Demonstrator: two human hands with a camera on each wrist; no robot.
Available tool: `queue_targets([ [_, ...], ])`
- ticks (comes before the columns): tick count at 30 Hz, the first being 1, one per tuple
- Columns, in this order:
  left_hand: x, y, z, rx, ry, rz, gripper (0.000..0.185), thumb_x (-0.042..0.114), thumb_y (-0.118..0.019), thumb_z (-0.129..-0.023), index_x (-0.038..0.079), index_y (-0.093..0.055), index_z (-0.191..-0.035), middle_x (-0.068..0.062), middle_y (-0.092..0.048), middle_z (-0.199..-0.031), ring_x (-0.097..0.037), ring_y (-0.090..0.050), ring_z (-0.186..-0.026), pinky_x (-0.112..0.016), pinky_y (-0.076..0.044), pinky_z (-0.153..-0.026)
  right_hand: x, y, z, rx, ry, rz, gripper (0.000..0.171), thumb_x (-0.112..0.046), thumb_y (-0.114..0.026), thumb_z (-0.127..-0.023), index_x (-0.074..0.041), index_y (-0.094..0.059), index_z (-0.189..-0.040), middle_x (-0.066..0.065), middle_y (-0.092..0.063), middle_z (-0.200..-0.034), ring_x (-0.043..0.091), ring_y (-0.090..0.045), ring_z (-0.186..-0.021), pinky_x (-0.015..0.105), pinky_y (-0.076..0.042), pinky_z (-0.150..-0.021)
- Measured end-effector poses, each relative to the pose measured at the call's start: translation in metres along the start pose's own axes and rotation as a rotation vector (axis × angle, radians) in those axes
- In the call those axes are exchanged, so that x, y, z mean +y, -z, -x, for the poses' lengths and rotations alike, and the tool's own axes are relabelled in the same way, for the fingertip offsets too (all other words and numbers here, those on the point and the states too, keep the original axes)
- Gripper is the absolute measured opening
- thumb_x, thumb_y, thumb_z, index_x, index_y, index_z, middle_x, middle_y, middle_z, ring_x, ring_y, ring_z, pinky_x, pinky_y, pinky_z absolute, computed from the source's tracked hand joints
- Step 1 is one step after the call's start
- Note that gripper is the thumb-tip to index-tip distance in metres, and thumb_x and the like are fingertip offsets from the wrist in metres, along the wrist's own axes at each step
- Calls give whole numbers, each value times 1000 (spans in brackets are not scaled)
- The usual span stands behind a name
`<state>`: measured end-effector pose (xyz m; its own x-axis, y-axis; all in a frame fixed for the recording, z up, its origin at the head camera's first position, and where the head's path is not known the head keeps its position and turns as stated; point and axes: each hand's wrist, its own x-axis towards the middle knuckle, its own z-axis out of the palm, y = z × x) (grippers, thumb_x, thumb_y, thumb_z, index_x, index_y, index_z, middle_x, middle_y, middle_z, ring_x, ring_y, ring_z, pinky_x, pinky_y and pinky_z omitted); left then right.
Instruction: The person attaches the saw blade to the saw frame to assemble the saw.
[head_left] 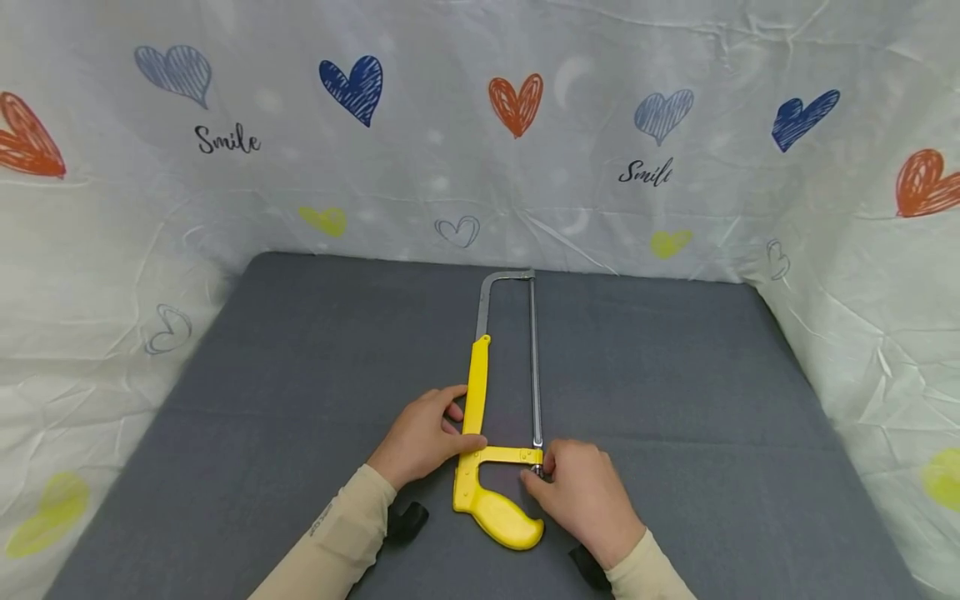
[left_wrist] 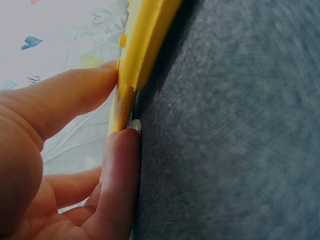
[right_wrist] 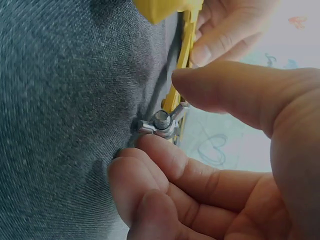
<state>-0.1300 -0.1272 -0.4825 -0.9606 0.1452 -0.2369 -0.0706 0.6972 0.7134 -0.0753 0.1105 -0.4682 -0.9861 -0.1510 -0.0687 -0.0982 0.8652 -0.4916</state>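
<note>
A hacksaw with a yellow frame (head_left: 476,392) and yellow handle (head_left: 498,517) lies flat on the grey cloth table (head_left: 300,375), its thin blade (head_left: 536,358) running away from me. My left hand (head_left: 423,437) pinches the frame just above the handle, between thumb and fingers. The left wrist view shows that hand (left_wrist: 120,100) close on the yellow frame edge (left_wrist: 142,45). My right hand (head_left: 581,492) is at the blade's near end. In the right wrist view its thumb and forefinger (right_wrist: 165,112) pinch the metal wing nut (right_wrist: 161,122).
A white cloth with printed hearts (head_left: 517,104) walls the table at the back and both sides. Black wrist straps (head_left: 405,521) sit by my sleeves near the front edge. Grey table surface stretches to the left and right of the saw.
</note>
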Motion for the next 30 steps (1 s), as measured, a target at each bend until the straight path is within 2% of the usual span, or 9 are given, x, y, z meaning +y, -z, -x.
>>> queue_targets([
  [13,1,-2,1,-11,-20,-24,87,38,-93,-86,16,-53,-160,1,-63,-110,-10,-61,-83,-27,-55,-73,8,-2,-2,-38,-45,-98,33,-29,-90,-87,-18,-63,-71,-6,-46,-55,12,-43,-45,26,-33,-44],
  [23,2,0,1,-5,-24,-28,87,38,-94,-85,16,-54,-159,1,-63,-109,-11,-59,-84,-27,-54,-73,9,2,-4,-80,-45,-138,28,-27,-87,-90,-18,-64,-75,-6,-54,-59,12,-45,-47,26,-34,-45],
  [30,2,0,0,-8,-6,-19,87,38,-94,-85,16,-54,-159,1,-63,-109,-12,-59,-84,-28,-54,-72,12,4,-4,-78,-9,-136,25,-24,-84,-91,-19,-65,-76,-8,-57,-63,11,-47,-49,25,-37,-47],
])
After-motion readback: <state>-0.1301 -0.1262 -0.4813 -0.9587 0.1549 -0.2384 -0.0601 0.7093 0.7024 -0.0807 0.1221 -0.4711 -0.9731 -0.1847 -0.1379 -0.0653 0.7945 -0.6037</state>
